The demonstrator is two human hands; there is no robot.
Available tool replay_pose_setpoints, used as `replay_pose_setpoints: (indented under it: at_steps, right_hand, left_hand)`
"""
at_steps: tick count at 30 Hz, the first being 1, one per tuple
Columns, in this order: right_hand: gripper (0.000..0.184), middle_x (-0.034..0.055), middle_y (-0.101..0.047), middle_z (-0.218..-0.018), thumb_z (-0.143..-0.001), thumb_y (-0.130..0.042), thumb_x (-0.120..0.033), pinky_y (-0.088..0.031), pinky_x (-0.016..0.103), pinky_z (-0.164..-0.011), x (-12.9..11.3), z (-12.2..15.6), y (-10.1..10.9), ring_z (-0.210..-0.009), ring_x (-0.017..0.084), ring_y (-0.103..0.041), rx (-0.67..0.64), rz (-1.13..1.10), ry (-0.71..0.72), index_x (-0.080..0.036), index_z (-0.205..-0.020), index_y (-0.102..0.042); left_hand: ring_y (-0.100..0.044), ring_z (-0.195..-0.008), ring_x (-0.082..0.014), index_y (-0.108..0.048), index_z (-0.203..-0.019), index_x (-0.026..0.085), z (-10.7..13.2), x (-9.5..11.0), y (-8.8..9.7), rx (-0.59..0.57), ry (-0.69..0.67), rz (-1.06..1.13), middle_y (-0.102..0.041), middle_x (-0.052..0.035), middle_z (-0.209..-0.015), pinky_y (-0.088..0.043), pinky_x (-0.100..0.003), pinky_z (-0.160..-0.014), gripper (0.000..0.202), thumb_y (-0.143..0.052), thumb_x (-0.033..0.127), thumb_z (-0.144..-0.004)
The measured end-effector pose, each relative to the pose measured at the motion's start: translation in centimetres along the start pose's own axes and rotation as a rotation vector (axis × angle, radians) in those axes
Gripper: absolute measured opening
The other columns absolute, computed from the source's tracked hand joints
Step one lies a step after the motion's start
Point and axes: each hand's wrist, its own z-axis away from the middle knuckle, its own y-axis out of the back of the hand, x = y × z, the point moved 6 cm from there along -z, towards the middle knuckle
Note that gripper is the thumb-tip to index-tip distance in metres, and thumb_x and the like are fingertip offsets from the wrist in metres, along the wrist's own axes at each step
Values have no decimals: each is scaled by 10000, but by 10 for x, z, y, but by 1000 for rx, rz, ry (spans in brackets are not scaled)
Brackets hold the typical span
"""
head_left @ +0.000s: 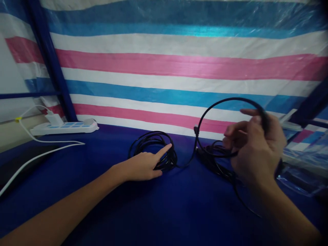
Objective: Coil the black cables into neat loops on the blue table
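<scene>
A long black cable lies on the blue table [164, 205]. One part is wound into a coil [153, 145] at the middle. My left hand [145, 165] rests on the coil's right side, forefinger stretched out across it and the other fingers curled down. My right hand [253, 147] is raised to the right, fingers closed round a loop of the same cable [222, 104] that arcs up above the table. More loose turns of cable [217, 160] lie under that hand.
A white power strip [65, 127] with a white charger and white lead [38, 153] sits at the back left. A striped blue, pink and white tarp [179, 65] hangs behind the table. Clear plastic packaging [302, 160] lies at the right edge. A dark flat object lies at the left.
</scene>
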Motion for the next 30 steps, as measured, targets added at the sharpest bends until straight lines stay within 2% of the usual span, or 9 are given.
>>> replay_pose_setpoints:
  at_steps: [4, 10, 12, 14, 17, 20, 23, 26, 30]
  right_hand:
    - [167, -19, -501, -612, -919, -438, -316, -321, 265, -393, -8, -7, 15, -445, 127, -450, 128, 24, 15, -266, -1004, -573]
    - [176, -23, -507, -642, -911, -454, -343, -346, 264, -414, -4, -11, 18, -473, 125, -471, 148, 7, 30, -269, -1033, -557]
    - [205, -30, -529, -605, -889, -494, -350, -344, 255, -381, 7, -5, 5, -422, 120, -466, 36, 0, -7, -235, -1048, -556]
    - [266, -27, -559, -616, -873, -520, -359, -381, 249, -400, 24, 9, -18, -425, 117, -491, -185, 39, -112, -209, -1091, -544]
    - [265, 26, -620, -768, -889, -482, -358, -469, 288, -567, 47, 45, -54, -629, 151, -596, -540, 158, -230, -188, -1082, -548]
    - [257, 71, -626, -973, -922, -415, -344, -464, 336, -754, 56, 76, -78, -888, 192, -596, -745, 204, -214, -187, -1078, -547]
    - [327, 43, -615, -893, -927, -406, -389, -463, 313, -698, 61, 91, -91, -762, 162, -587, -834, 96, -347, -206, -1183, -496]
    - [329, -11, -538, -655, -857, -528, -416, -395, 254, -515, 66, 84, -88, -523, 113, -479, -772, 58, -505, -185, -1088, -568]
    - [253, -78, -314, -488, -811, -590, -406, -211, 207, -383, 65, 51, -60, -390, 58, -260, -471, -46, -631, -163, -878, -603]
  left_hand:
    - [-521, -512, -172, -162, -1472, 210, 1, -17, 14, 105, 43, -10, -504, 34, -547, -331, -240, -540, 721, -472, 273, -823]
    - [-588, -616, -154, -246, -1422, 223, 6, -63, 46, 348, 252, 275, -631, -16, -821, -398, -231, -550, 734, -570, 410, -790]
    - [-591, -597, -138, -425, -1285, 173, 6, -70, 51, 414, 284, 414, -631, -48, -868, -414, -228, -521, 572, -528, 480, -814]
    - [-569, -528, -117, -517, -1134, 136, 3, -67, 50, 412, 264, 522, -623, -54, -825, -415, -225, -478, 469, -473, 503, -846]
    - [-545, -439, -95, -483, -1151, 143, -3, -53, 42, 339, 194, 641, -609, -41, -816, -391, -212, -399, 434, -447, 474, -873]
    - [-562, -439, -95, -447, -1183, 138, -5, -37, 29, 272, 162, 715, -607, -63, -884, -383, -206, -374, 434, -426, 454, -886]
    - [-566, -459, -105, -399, -1264, 145, -5, -20, 18, 223, 139, 713, -605, -56, -872, -406, -219, -397, 489, -400, 467, -896]
    - [-609, -590, -149, -424, -1295, 175, -3, -6, 16, 243, 87, 459, -626, -39, -826, -474, -266, -537, 480, -371, 463, -914]
    - [-586, -1014, -234, -532, -1208, 196, -3, -4, 13, 242, 22, 52, -632, -71, -1077, -437, -351, -864, 383, -374, 403, -926]
